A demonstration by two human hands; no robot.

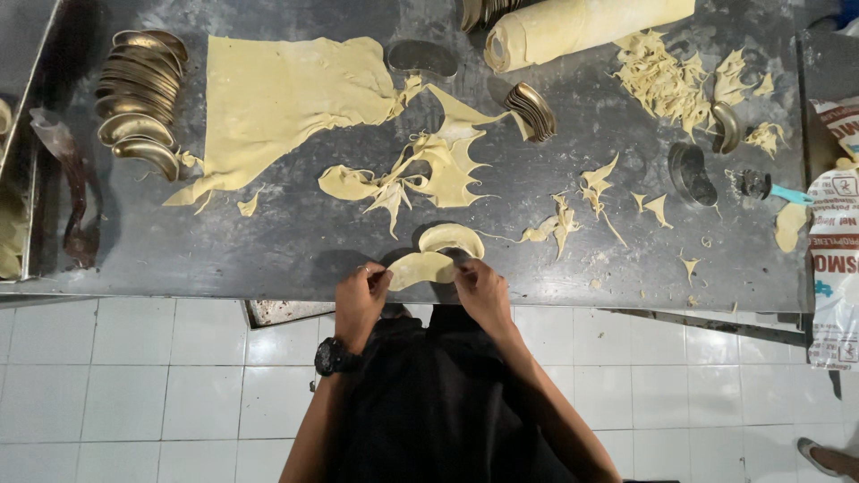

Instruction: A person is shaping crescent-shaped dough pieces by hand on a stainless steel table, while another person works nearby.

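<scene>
Both hands, the left hand (361,291) and right hand (479,284), pinch a crescent-shaped dough piece (422,266) at the table's (268,250) near edge, another cut crescent (452,237) lying just beyond, while much of the dough sheet (277,98) and a dough roll (582,22) remain uncut.

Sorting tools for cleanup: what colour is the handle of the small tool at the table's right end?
Light turquoise handle, best seen in the head view.

Left hand (360,297) and right hand (479,288) pinch opposite ends of a crescent dough piece (422,268). Second dough crescent (452,238) lies just beyond the fingertips. Ragged dough offcuts (420,170) farther past, on dark metal table (268,250).
</scene>
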